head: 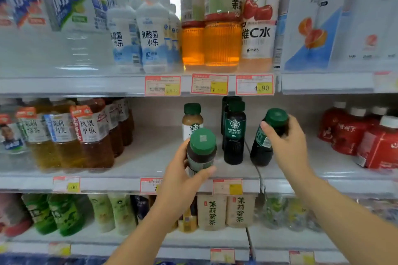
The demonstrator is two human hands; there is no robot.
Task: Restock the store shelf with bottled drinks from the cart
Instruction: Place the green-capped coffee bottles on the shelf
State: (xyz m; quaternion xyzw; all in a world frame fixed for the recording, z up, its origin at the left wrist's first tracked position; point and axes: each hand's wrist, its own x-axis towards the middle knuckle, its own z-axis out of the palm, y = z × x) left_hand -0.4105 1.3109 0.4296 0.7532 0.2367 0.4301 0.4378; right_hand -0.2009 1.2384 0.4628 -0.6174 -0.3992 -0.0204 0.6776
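Note:
My left hand grips a dark coffee bottle with a green cap at the front edge of the middle shelf. My right hand grips a second green-capped dark bottle, tilted left, its base on or just above the shelf. Between them stands an Americano bottle with more dark bottles behind it. A pale latte bottle stands further back on the left. The cart is out of view.
Amber tea bottles fill the shelf's left side and red bottles its right. Price tags line the shelf rail. The upper shelf holds water, yoghurt drinks and tea bottles. Green and beige tea bottles stand below.

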